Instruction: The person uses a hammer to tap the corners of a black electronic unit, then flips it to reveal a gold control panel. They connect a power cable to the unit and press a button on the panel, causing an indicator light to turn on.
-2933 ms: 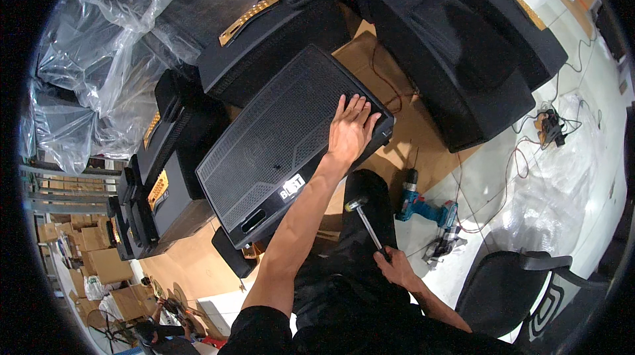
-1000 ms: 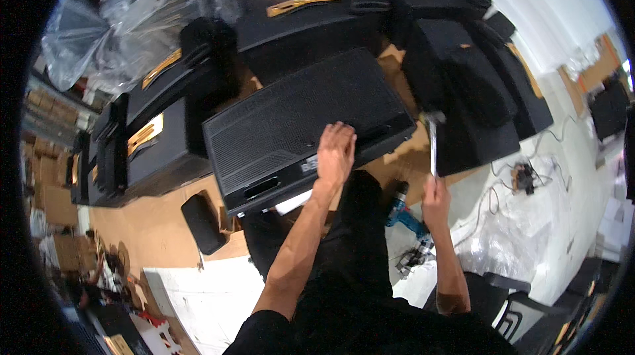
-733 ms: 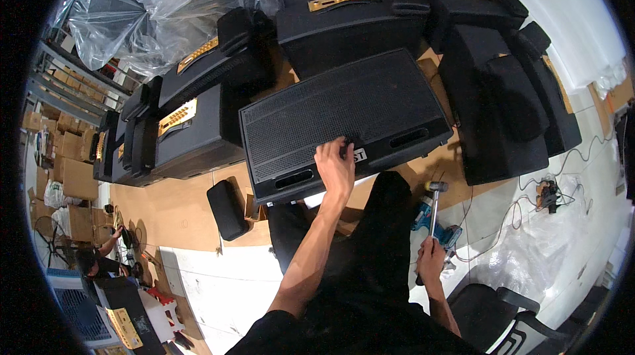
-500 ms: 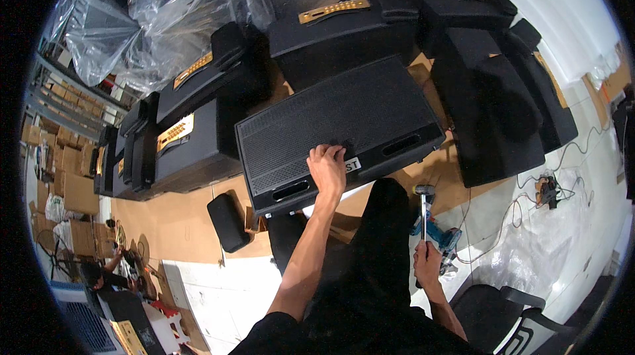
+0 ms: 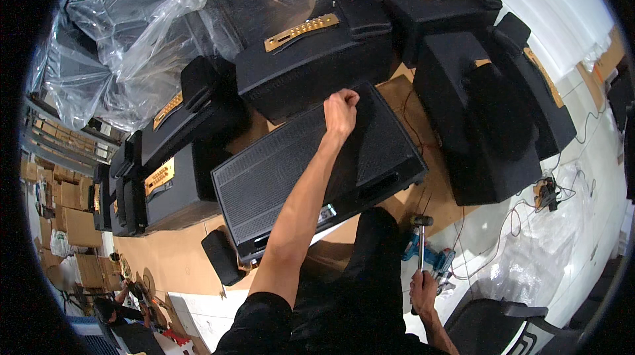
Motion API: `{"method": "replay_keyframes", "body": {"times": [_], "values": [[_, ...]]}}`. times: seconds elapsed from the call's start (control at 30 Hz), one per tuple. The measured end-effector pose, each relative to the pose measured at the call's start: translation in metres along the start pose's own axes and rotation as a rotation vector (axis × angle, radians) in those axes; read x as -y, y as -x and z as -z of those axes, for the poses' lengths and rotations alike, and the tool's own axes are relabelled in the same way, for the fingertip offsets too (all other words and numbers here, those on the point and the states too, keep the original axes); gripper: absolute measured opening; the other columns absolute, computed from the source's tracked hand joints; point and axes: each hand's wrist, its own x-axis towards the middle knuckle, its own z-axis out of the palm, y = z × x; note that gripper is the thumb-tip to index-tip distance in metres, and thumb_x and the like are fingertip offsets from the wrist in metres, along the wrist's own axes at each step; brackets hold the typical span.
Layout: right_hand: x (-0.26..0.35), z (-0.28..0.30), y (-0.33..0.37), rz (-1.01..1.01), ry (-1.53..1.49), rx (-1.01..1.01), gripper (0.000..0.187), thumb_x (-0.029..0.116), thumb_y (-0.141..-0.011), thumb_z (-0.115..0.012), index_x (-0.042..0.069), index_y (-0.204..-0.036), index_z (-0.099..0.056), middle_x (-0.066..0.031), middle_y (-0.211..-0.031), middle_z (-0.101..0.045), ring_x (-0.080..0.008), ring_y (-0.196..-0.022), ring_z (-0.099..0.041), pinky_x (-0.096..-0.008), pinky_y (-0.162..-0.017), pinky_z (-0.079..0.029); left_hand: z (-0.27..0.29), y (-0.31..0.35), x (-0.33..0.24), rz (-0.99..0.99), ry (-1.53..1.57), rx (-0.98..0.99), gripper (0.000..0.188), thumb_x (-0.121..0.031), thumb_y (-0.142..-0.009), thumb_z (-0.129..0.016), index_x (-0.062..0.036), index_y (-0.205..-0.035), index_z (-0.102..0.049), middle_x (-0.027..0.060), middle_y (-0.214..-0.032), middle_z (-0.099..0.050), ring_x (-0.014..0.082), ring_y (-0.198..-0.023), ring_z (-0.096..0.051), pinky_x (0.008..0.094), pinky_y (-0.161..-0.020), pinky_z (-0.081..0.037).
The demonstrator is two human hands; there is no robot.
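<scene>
A large black speaker cabinet (image 5: 278, 170) with a perforated grille lies tilted in front of my knees. My left hand (image 5: 341, 114) is over the grille near its far edge, fingers curled and pressed together; whether anything sits in them is hidden. That forearm crosses the cabinet and covers part of the small label (image 5: 327, 211) on its near strip. My right hand (image 5: 423, 291), low on the right, is closed round the handle of a mallet (image 5: 421, 242) with a dark head and a shiny shaft. The mallet head points away from me, above a teal power drill (image 5: 433, 257).
Several black speakers with gold panels, such as one (image 5: 317, 57), stand around the far side. A small black padded box (image 5: 222, 257) lies left on brown cardboard (image 5: 165, 249). Cables run by a black chair (image 5: 496, 328). Another person (image 5: 126, 309) works at lower left.
My left hand has moved from the cabinet's near label strip up across the grille to its far edge. My right hand keeps hold of the mallet. The whole view has shifted a little.
</scene>
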Motion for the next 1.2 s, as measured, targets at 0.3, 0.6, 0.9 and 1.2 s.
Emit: {"method": "replay_keyframes", "body": {"times": [0.3,0.6,0.9,1.2], "values": [[0.034,0.012,-0.017,-0.230,-0.018,-0.002,0.040,0.033,-0.098,-0.048,0.000,-0.077,-0.053,-0.0030,-0.054,-0.052,-0.0119,-0.045,-0.051,-0.0303,-0.041,-0.038,-0.046,-0.054,0.010,0.337,-0.064,0.174,0.015,-0.021,-0.078,-0.074,-0.0095,-0.087,-0.076,0.0094,-0.087,-0.073,0.0237,-0.079,-0.069,0.0353,-0.083,-0.050],[0.030,0.008,-0.030,-0.216,-0.084,0.018,0.040,0.033,-0.098,-0.050,0.002,-0.073,-0.048,-0.0028,-0.053,-0.050,-0.0118,-0.041,-0.049,-0.0297,-0.038,-0.037,-0.050,-0.069,0.018,0.550,0.088,0.236,0.013,-0.018,-0.075,-0.077,-0.0111,-0.086,-0.076,0.0073,-0.089,-0.073,0.0241,-0.083,-0.069,0.0343,-0.085,-0.050],[0.020,0.010,-0.038,-0.232,-0.085,-0.006,0.040,0.035,-0.098,-0.049,0.003,-0.074,-0.048,-0.0032,-0.052,-0.048,-0.0125,-0.040,-0.050,-0.0294,-0.037,-0.037,-0.060,-0.069,0.029,0.573,0.200,0.166,0.041,-0.015,-0.068,-0.083,-0.0002,-0.098,-0.060,0.0074,-0.096,-0.073,0.0221,-0.096,-0.067,0.0343,-0.088,-0.050],[0.038,0.014,-0.036,-0.244,-0.270,-0.052,0.034,0.032,-0.098,-0.049,0.005,-0.079,-0.047,-0.0004,-0.055,-0.046,-0.0089,-0.040,-0.046,-0.0263,-0.032,-0.035,-0.056,-0.081,0.031,0.719,0.138,0.231,0.039,-0.021,-0.068,-0.084,-0.0044,-0.097,-0.062,0.0080,-0.097,-0.071,0.0237,-0.098,-0.066,0.0347,-0.092,-0.047]]}}
